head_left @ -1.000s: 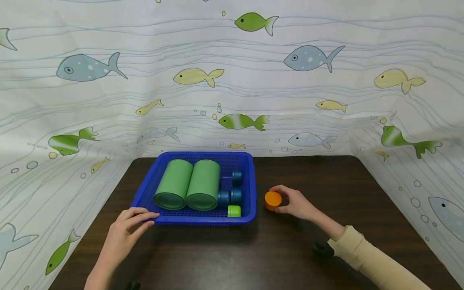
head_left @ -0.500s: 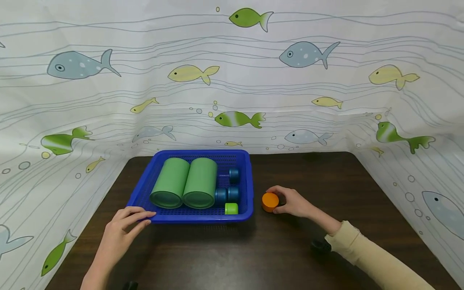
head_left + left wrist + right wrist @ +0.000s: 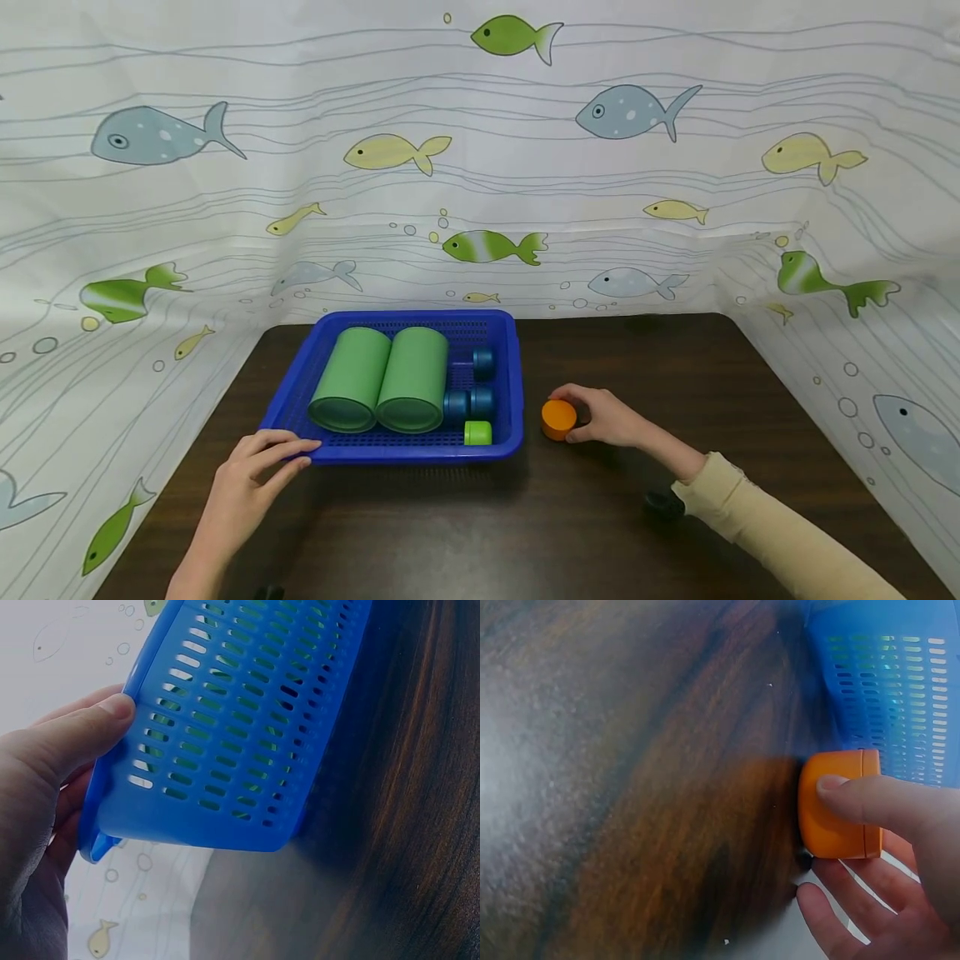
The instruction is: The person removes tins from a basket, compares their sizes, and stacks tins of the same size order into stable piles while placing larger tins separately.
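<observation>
A blue plastic basket (image 3: 420, 453) with slotted walls stands on the dark wooden table. At its near left corner my left hand (image 3: 243, 492) pinches the rim; the left wrist view shows the thumb (image 3: 118, 706) outside and the other fingers beyond the rim. To the right of the basket, my right hand (image 3: 609, 418) holds a small round orange container (image 3: 832, 806) between thumb and fingers. A seam runs round the container near one end. It is at the table surface, apart from the basket. Part of its far side is hidden by the fingers.
Inside the basket lie two large green cylinders (image 3: 411, 371), several small dark blue containers (image 3: 483, 400) and a small lime green one (image 3: 477, 432). A white sheet (image 3: 517, 200) printed with fish surrounds the table (image 3: 465, 533) at the back and sides.
The head view has shifted slightly, so the whole scene sits a little further left. Both hands keep their holds on the basket rim and the orange container.
</observation>
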`<act>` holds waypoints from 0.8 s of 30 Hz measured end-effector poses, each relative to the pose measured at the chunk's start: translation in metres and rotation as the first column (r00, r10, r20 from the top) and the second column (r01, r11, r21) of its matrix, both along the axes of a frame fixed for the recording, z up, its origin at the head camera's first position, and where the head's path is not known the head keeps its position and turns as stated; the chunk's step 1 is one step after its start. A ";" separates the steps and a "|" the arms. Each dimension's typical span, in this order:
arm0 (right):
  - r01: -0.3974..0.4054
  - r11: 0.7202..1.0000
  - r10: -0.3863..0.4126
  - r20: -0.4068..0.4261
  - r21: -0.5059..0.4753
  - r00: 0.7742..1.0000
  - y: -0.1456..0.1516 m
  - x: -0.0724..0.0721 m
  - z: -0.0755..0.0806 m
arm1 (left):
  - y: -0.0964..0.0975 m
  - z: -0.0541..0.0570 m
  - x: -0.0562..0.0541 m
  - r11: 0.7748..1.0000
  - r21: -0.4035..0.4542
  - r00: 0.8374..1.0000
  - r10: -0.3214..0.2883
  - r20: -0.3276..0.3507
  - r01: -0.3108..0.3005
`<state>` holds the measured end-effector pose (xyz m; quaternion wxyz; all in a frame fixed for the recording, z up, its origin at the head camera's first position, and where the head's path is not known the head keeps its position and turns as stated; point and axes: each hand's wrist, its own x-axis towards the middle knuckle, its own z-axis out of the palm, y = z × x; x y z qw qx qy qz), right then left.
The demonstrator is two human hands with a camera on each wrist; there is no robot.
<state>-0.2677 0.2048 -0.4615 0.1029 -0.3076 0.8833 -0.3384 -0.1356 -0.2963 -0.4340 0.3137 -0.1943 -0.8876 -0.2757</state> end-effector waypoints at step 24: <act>0.030 0.999 -0.029 0.057 -0.013 0.998 -0.008 0.000 0.015 | 0.000 0.000 0.000 1.000 0.005 1.000 -0.008 -0.003 0.008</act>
